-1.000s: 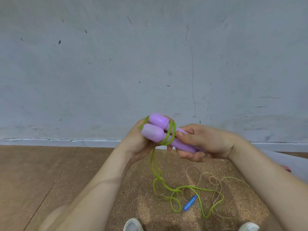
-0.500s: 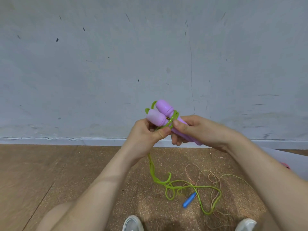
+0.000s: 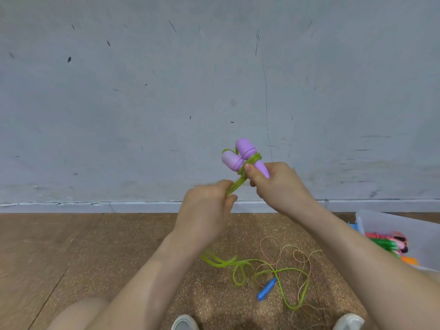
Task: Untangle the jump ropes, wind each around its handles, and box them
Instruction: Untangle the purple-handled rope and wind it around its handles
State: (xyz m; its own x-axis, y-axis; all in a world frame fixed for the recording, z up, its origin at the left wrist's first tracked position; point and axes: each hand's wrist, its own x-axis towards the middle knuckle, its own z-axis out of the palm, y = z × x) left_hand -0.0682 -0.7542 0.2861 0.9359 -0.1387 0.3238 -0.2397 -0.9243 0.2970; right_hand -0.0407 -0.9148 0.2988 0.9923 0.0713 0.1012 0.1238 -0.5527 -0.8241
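Right hand grips the two lilac plastic handles side by side, thumb pressing the wound turns. Left hand pinches the translucent green plastic rope taut below them; its slack lies on the cork floor.

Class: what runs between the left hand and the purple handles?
Head view: green rope, stretched straight from the left hand up to the handles.

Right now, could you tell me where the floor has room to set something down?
Bare floor: left of the left forearm, below the baseboard. Crowded: green rope, thin cord and blue handle between the forearms; box at right.
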